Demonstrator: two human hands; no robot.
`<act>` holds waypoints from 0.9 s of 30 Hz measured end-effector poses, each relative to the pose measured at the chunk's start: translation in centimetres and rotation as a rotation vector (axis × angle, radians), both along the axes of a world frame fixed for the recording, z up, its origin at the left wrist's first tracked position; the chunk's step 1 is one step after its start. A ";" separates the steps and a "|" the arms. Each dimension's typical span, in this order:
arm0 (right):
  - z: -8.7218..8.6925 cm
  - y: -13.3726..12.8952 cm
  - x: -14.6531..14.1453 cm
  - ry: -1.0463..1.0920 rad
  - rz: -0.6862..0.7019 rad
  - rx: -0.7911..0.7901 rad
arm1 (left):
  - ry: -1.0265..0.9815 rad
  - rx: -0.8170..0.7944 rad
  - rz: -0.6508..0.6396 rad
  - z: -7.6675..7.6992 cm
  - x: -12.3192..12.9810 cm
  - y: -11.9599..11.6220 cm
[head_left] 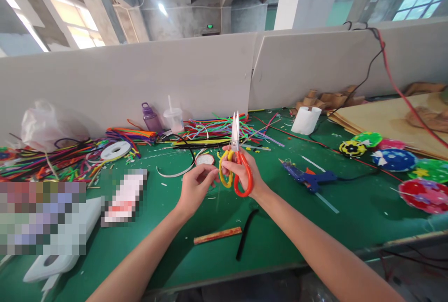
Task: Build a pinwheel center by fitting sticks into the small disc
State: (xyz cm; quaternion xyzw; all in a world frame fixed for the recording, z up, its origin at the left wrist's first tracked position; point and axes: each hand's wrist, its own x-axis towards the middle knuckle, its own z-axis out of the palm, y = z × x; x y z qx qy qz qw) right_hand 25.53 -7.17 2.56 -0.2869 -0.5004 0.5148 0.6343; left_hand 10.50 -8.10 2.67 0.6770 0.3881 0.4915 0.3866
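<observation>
Nearest the worktop (315,227) edge lie a black pipe cleaner (246,233) and a wooden stick (217,235). Above them, the right hand (245,171) has its grip curled through the handles of the scissors (237,162), blades up and nearly shut. Its left hand (196,186) pinches a yellow pipe cleaner (225,171) just beside those handles. Right of them rests a blue glue gun (308,178); farther back, mixed pipe cleaners (210,130) are heaped.
</observation>
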 end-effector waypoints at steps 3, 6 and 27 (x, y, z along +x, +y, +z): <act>-0.1 0.0 0.0 -0.010 0.015 0.000 | 0.049 0.008 -0.030 -0.2 0.0 0.0; -0.1 0.2 0.3 -0.066 0.051 -0.003 | 0.013 -0.016 -0.056 -0.4 0.1 0.1; -1.3 0.7 1.3 -0.471 0.271 -0.004 | -0.345 0.000 0.113 0.3 -2.0 2.6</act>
